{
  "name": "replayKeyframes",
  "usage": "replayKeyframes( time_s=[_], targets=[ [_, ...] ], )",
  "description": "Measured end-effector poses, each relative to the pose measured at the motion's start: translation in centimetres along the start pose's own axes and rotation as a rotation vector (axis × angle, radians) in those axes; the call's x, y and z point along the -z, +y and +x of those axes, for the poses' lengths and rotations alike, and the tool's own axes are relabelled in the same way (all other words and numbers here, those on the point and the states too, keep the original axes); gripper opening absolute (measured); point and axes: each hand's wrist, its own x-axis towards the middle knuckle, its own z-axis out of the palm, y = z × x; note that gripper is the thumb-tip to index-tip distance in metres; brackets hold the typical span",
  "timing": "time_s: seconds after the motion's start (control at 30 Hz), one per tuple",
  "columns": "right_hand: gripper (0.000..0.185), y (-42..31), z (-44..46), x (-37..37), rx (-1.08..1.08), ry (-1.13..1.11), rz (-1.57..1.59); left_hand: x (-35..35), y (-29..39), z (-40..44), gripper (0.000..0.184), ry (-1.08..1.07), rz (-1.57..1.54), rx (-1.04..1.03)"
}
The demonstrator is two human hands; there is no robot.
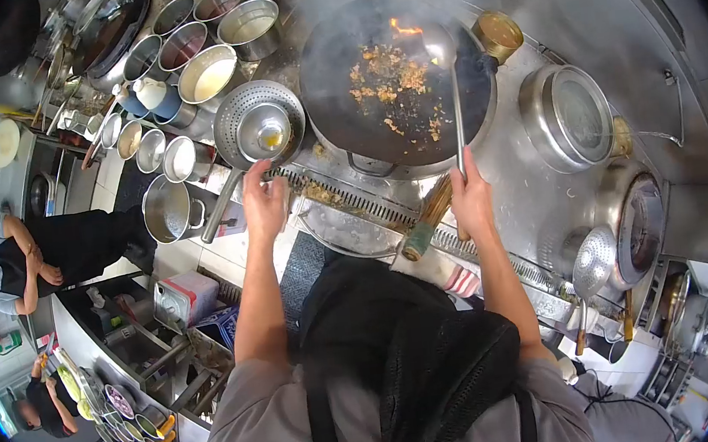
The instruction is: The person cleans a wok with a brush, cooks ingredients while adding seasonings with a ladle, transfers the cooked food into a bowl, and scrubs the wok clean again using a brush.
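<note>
My right hand (472, 196) is wrapped round the handle of a long metal ladle (457, 107). The ladle's bowl rests over the right side of a large black wok (336, 128), beside a small orange flame (405, 29). Browned bits of food (391, 79) are scattered in the wok, and smoke rises from it. My left hand (266, 204) is just below a perforated strainer (231, 117), fingers partly spread and slightly blurred, with nothing visible in them. A small metal bowl (263, 131) with some yellow liquid sits in the strainer.
A bamboo brush (430, 217) lies at the stove's front edge by my right hand. Metal pots of sauces and seasonings (209, 74) stand at the left. A lidded pot (572, 116) and a skimmer (593, 263) are at the right. Two people (72, 250) stand far left.
</note>
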Motion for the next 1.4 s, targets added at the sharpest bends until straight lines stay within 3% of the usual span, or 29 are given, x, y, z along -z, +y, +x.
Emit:
replayKeyframes(
  time_s=[0.1, 0.23, 0.37, 0.43, 0.53, 0.57, 0.6, 0.67, 0.7, 0.73, 0.77, 0.8, 0.83, 0.87, 0.93, 1.1, 1.17, 1.27, 1.37, 1.4],
  targets=[
    [0.053, -0.4, 2.8, -0.9, -0.085, -0.215, 0.100, 0.3, -4.0, 2.7, 0.045, 0.052, 0.240, 0.053],
    [0.054, 4.0, 0.8, 4.7, 0.437, -0.259, -0.239, -1.3, -12.2, 8.9, 0.062, 0.071, 0.423, 0.131],
    [0.058, 5.3, -5.1, 12.3, 0.393, -0.138, -0.460, -3.1, -17.1, 12.6, 0.072, 0.116, 0.564, 0.120],
    [0.059, 8.4, -5.7, 13.7, 0.340, -0.055, -0.535, -3.2, -16.5, 13.3, 0.069, 0.059, 0.586, 0.268],
    [0.057, 5.0, -7.4, 12.8, 0.113, -0.149, -0.446, -3.8, -17.4, 14.4, 0.061, -0.014, 0.521, 0.474],
    [0.059, 4.4, -8.5, 11.7, 0.072, -0.165, -0.239, -4.3, -18.0, 14.4, 0.056, 0.067, 0.371, 0.476],
    [0.061, 3.6, -9.6, 10.1, 0.035, -0.189, -0.032, -4.7, -18.4, 14.3, 0.051, 0.162, 0.223, 0.473],
    [0.065, 1.8, -10.6, 5.8, 0.051, -0.281, 0.276, -1.0, -9.6, 10.6, 0.044, 0.214, 0.040, 0.465],
    [0.067, 1.2, -11.2, 3.3, 0.105, -0.332, 0.380, -2.6, -16.0, 10.8, 0.038, 0.293, -0.084, 0.393],
    [0.067, -1.8, -12.1, 1.8, 0.114, -0.415, 0.438, 0.7, -11.1, 7.7, 0.031, 0.254, -0.209, 0.447],
    [0.068, -4.7, -13.1, 0.3, 0.118, -0.500, 0.495, 4.0, -7.4, 4.4, 0.027, 0.229, -0.133, 0.400],
    [0.066, -9.6, -13.9, -1.0, 0.074, -0.619, 0.505, 5.9, -7.0, 1.5, 0.026, 0.242, -0.310, 0.457],
    [0.066, -11.4, -14.3, -3.2, 0.156, -0.729, 0.542, 6.0, -12.7, -1.3, 0.025, 0.286, -0.294, 0.345],
    [0.066, -13.8, -14.9, -5.4, 0.199, -0.825, 0.535, 9.9, -9.1, -5.3, 0.023, 0.208, -0.485, 0.462],
    [0.064, -16.9, -16.9, -11.1, 0.147, -0.988, 0.641, 15.7, -8.2, -12.2, 0.022, 0.238, -0.614, 0.528],
    [0.061, -23.2, -21.8, -29.2, 0.117, -1.154, 0.483, 28.3, -13.3, -24.4, 0.023, 0.449, -0.449, 0.649],
    [0.064, -23.8, -22.7, -36.9, 0.133, -1.129, 0.346, 32.0, -18.1, -28.0, 0.022, 0.495, -0.079, 0.591],
    [0.066, -24.7, -23.6, -45.0, 0.183, -1.079, 0.180, 36.8, -20.8, -30.3, 0.022, 0.557, -0.041, 0.660],
    [0.066, -25.3, -24.7, -49.1, 0.194, -1.044, 0.088, 39.8, -22.4, -31.5, 0.020, 0.627, -0.283, 0.732],
    [0.066, -25.5, -24.9, -50.1, 0.195, -1.036, 0.075, 40.8, -23.0, -31.9, 0.018, 0.607, -0.234, 0.758]
  ],
)
